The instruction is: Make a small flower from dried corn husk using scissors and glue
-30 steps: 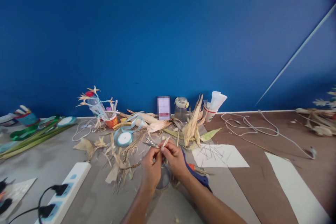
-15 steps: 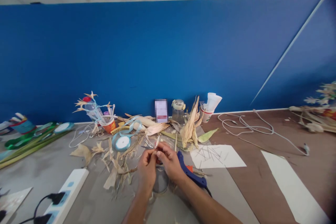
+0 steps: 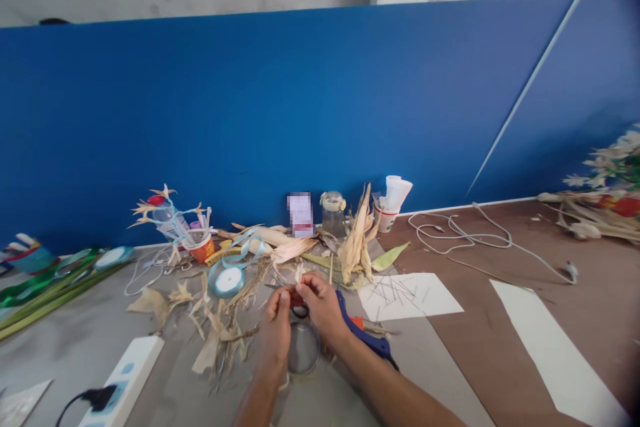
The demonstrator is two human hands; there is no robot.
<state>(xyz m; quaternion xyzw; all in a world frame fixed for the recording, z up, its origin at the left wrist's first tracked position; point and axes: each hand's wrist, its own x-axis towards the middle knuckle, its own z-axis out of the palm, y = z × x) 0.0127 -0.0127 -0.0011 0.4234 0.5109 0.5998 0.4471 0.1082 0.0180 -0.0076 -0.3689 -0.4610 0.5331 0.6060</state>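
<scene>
My right hand point(image 3: 324, 312) pinches a small pale piece of corn husk point(image 3: 299, 271), which sticks up above its fingertips. Close beside it, my left hand point(image 3: 277, 321) is closed with thumb and fingers together; what lies between them, if anything, is too small to make out. Below the fingers shows the dark handle of a pair of scissors point(image 3: 301, 312), partly hidden. A round, clear-looking dish or ring point(image 3: 303, 348) lies between my wrists. Just right of my right hand rests a blue glue gun point(image 3: 367, 339), partly covered by the forearm.
Dry husks point(image 3: 356, 250) and scraps point(image 3: 215, 337) lie around. A blue ribbon spool point(image 3: 230, 280), a paper cup point(image 3: 202, 248), a jar point(image 3: 333, 217) and another cup point(image 3: 386, 219) stand behind. Thin sticks lie on white paper point(image 3: 440, 303). A power strip point(image 3: 131, 373) is at front left.
My hands have drawn slightly apart at the fingertips, baring more of the scissors handle and the round dish. The whole view has shifted a little.
</scene>
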